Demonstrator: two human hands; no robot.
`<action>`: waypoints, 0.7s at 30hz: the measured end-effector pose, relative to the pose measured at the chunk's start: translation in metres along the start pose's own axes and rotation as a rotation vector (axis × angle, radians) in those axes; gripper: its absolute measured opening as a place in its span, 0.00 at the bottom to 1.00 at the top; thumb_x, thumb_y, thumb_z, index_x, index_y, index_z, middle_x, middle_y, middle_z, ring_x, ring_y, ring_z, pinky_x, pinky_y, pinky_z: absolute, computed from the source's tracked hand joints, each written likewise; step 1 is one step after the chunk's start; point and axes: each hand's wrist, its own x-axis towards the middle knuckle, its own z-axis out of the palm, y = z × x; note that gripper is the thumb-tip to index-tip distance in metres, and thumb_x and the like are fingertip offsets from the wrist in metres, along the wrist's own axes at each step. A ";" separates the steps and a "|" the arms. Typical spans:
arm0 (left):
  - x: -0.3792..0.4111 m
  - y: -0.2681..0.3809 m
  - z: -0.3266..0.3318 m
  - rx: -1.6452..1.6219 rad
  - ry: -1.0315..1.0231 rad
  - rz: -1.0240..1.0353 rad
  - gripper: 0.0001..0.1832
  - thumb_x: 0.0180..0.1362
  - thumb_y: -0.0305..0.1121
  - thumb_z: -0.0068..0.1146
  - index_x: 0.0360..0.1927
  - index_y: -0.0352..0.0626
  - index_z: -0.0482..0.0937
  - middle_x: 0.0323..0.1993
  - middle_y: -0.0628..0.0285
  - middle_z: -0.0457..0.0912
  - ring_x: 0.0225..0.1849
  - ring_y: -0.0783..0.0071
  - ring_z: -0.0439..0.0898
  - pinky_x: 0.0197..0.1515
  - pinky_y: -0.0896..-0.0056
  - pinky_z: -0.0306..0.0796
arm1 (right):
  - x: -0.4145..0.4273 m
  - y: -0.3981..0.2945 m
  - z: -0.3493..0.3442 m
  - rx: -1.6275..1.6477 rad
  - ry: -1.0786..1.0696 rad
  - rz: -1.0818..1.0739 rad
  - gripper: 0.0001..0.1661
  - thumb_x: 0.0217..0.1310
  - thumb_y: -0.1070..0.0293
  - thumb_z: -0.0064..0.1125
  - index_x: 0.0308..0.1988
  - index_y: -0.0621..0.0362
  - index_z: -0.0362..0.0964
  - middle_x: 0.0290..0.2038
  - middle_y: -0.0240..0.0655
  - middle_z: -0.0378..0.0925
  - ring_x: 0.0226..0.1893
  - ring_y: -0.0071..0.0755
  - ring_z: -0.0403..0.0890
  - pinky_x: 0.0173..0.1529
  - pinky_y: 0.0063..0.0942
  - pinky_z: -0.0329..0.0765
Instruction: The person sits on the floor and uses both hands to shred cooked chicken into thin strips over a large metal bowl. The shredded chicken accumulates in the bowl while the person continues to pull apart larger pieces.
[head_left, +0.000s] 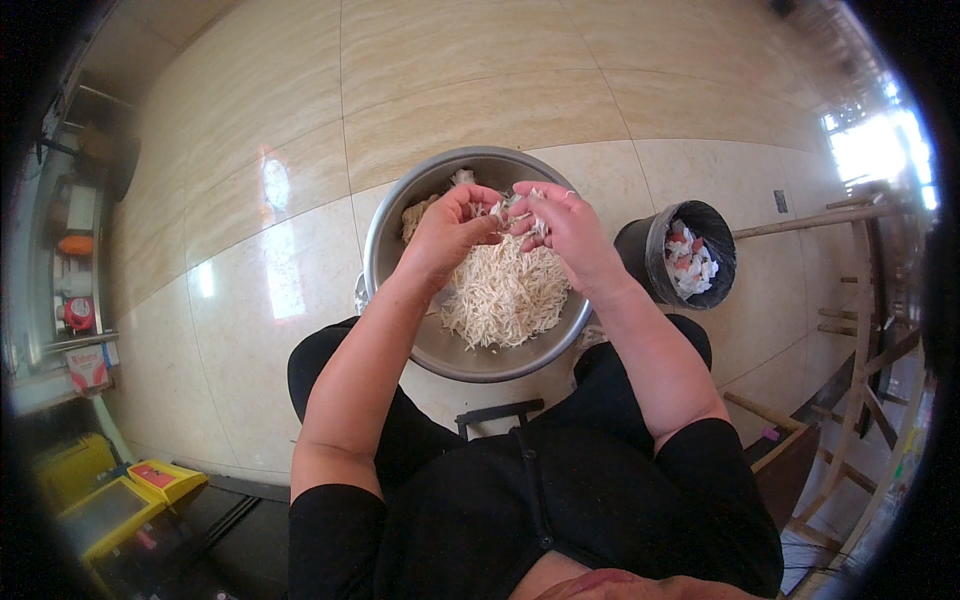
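A large metal basin (480, 367) stands in front of my knees. Inside it lies a heap of thin, pale shredded strips (510, 296), of a food I cannot name for sure. Above the back of the heap, my left hand (457, 225) pinches some strips between thumb and fingers. Close beside it, my right hand (566, 229) holds a small bunch of whitish strips (538, 217) in bent fingers. Behind my left hand, a light brown lump (414, 216) rests against the basin's wall, partly hidden. A whitish piece (463, 177) sits near the far rim.
Right of the basin is a black lined bin (652, 251) with crumpled tissues (690, 262). A wooden ladder-like frame (862, 300) stands at far right. Shelves with bottles (75, 285) line the left, above a yellow case (112, 517). Tiled floor (465, 82) lies ahead.
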 end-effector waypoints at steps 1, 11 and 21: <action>0.000 -0.002 -0.002 0.032 -0.037 -0.038 0.12 0.54 0.25 0.53 0.42 0.37 0.71 0.43 0.60 0.74 0.41 0.73 0.75 0.45 0.72 0.70 | 0.001 0.002 -0.003 0.113 -0.025 0.001 0.19 0.63 0.63 0.42 0.48 0.66 0.63 0.35 0.37 0.73 0.33 0.25 0.75 0.37 0.24 0.73; -0.003 -0.007 0.006 0.577 0.298 0.224 0.08 0.50 0.29 0.59 0.34 0.39 0.79 0.30 0.62 0.78 0.32 0.75 0.76 0.37 0.75 0.69 | 0.009 0.014 0.000 0.504 -0.021 0.037 0.21 0.64 0.56 0.38 0.45 0.63 0.64 0.38 0.38 0.72 0.40 0.32 0.73 0.49 0.31 0.70; 0.011 -0.009 0.019 0.552 0.350 0.199 0.05 0.51 0.25 0.57 0.28 0.33 0.77 0.23 0.63 0.78 0.26 0.80 0.74 0.30 0.78 0.68 | 0.011 0.033 0.014 0.379 -0.269 -0.080 0.30 0.65 0.43 0.32 0.50 0.58 0.63 0.43 0.30 0.67 0.44 0.22 0.66 0.52 0.25 0.62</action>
